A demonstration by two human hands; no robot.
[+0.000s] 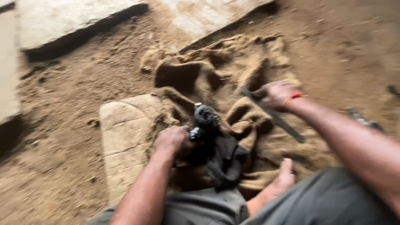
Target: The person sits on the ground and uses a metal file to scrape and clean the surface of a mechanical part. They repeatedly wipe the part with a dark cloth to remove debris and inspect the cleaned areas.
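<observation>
1. While the view blurs, the left hand (173,141) grips a dark round part (205,118), fingers curled tight on its lower end, and holds it upright over crumpled burlap (233,79).
2. That part sits at the middle of the scene, just beside a pale carved stone block (125,137), with a dark cloth (225,160) bunched right below it.
3. Over on the other side, the right hand (277,95) clamps the upper end of a long flat dark tool (273,114), perhaps a file or blade; the blur won't let me say which.
4. An orange band (296,96) shows at that wrist.
5. The tool slants down and away, its free end lying over the burlap, near the part but not touching it.
6. A bare foot (283,175) pokes out between grey-trousered knees (329,200), resting on the sacking.
7. How far along? By my reading, early or mid-way: part gripped, tool in hand, yet the two are apart, so no contact work shows right now.
8. Whether the part has been worked at all, I cannot tell; its surface is too smeared.
9. All around lies sandy dirt (58,125), with pale slabs (62,21) along the top edge and a small metal piece (362,118) off to the right.
</observation>
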